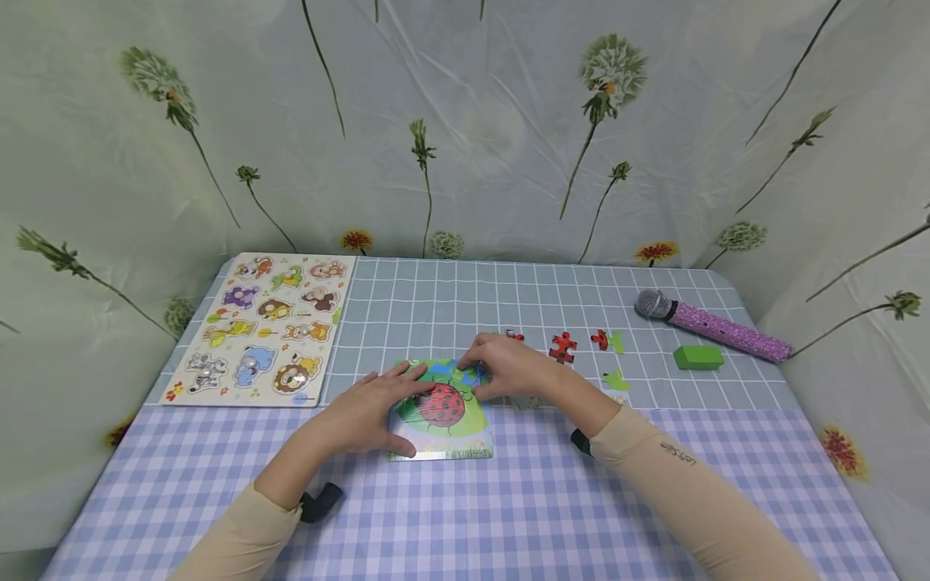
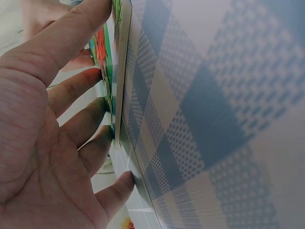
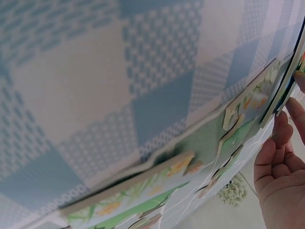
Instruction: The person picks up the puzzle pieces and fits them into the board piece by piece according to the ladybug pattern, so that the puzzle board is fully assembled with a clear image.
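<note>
A square ladybug puzzle [image 1: 440,407] lies flat on the checked cloth. Across its left side my left hand [image 1: 363,411] rests with spread fingers, the thumb at the lower left edge; the left wrist view shows these fingers [image 2: 86,129] fairly straight against the board. At the puzzle's upper right corner, my right hand [image 1: 512,367] has thumb and forefinger bent around a green-and-blue puzzle piece [image 1: 474,376], partly hidden by the fingers. Loose puzzle pieces, among them a red spotted one [image 1: 563,347] and a green one [image 1: 616,381], lie to the right.
An animal peg board [image 1: 327,355] lies at the left. Toward the right are a green block [image 1: 698,357] and a glittery pink microphone [image 1: 726,328]. A dandelion-print curtain [image 1: 494,161] hangs behind the table. Puzzle pieces with flowers [image 3: 133,191] show beside the right hand in its wrist view.
</note>
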Demonstrator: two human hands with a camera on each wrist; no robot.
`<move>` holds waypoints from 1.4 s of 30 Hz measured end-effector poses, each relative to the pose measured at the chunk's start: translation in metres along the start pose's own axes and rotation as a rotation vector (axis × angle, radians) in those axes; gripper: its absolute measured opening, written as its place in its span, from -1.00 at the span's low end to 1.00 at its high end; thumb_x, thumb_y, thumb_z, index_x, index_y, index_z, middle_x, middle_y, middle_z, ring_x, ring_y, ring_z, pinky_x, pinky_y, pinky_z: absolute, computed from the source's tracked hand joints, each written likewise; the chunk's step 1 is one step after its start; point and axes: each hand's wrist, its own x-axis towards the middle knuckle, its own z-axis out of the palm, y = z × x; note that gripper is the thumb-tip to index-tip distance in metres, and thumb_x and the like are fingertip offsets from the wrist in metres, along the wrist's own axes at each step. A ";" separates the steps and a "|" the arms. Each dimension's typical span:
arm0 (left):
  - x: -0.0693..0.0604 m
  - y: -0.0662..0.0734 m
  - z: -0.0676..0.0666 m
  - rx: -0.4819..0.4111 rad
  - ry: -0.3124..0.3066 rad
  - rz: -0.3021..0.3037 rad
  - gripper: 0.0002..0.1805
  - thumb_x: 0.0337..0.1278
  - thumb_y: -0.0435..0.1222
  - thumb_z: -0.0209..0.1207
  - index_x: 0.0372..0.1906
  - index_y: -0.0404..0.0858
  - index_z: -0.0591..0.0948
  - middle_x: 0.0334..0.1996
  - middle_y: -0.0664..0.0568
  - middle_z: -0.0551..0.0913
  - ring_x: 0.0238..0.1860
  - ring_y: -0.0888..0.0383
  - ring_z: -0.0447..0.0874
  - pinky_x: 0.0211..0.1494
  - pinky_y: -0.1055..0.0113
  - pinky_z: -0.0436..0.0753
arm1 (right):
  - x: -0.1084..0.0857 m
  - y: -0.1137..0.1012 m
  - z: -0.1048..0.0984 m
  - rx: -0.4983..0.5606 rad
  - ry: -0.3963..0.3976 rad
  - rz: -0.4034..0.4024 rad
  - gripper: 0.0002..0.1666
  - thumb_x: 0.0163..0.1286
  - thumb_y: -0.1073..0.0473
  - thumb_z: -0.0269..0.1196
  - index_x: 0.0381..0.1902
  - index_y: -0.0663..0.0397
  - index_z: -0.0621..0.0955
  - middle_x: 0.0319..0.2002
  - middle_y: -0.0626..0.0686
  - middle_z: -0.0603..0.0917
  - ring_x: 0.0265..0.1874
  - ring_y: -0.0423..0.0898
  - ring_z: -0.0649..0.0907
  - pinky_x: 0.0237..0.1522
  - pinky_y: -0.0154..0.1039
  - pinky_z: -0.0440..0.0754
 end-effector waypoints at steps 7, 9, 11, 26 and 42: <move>0.000 -0.001 0.000 0.004 0.005 0.007 0.11 -0.15 0.12 0.66 0.61 0.04 0.45 0.71 -0.02 0.26 0.72 -0.24 0.15 0.59 -0.51 0.24 | -0.001 0.000 0.000 0.016 -0.001 0.000 -0.54 0.35 0.14 0.49 0.20 0.07 0.77 0.05 0.05 0.71 -0.11 -0.17 0.67 -0.04 -0.32 0.70; 0.000 -0.001 0.000 0.003 0.007 0.009 0.11 -0.15 0.12 0.66 0.61 0.04 0.45 0.71 -0.02 0.26 0.72 -0.24 0.15 0.59 -0.52 0.24 | -0.001 0.001 0.001 0.021 -0.003 0.003 -0.54 0.36 0.14 0.49 0.20 0.07 0.77 0.05 0.04 0.70 -0.11 -0.17 0.67 -0.03 -0.32 0.70; 0.000 -0.001 0.001 0.002 0.007 0.009 0.11 -0.15 0.12 0.66 0.61 0.04 0.45 0.71 -0.02 0.26 0.72 -0.24 0.15 0.59 -0.52 0.24 | -0.001 0.002 0.001 0.028 -0.003 0.002 -0.55 0.36 0.14 0.49 0.19 0.06 0.77 0.04 0.03 0.69 -0.11 -0.18 0.66 -0.04 -0.33 0.69; 0.001 -0.001 0.000 0.010 0.006 0.006 0.11 -0.16 0.12 0.66 0.61 0.04 0.46 0.71 -0.02 0.26 0.72 -0.23 0.15 0.59 -0.51 0.24 | -0.003 0.004 0.001 0.045 -0.002 -0.024 -0.60 0.40 0.15 0.48 0.18 0.03 0.77 0.03 0.02 0.68 -0.07 -0.16 0.66 0.03 -0.30 0.70; 0.000 0.001 -0.001 0.015 0.002 0.006 0.10 -0.14 0.13 0.65 0.61 0.04 0.45 0.71 -0.02 0.26 0.72 -0.24 0.16 0.59 -0.51 0.25 | -0.004 0.006 0.002 0.030 -0.004 -0.044 -0.62 0.44 0.14 0.47 0.18 0.03 0.78 -0.02 0.02 0.69 -0.06 -0.12 0.67 0.06 -0.27 0.70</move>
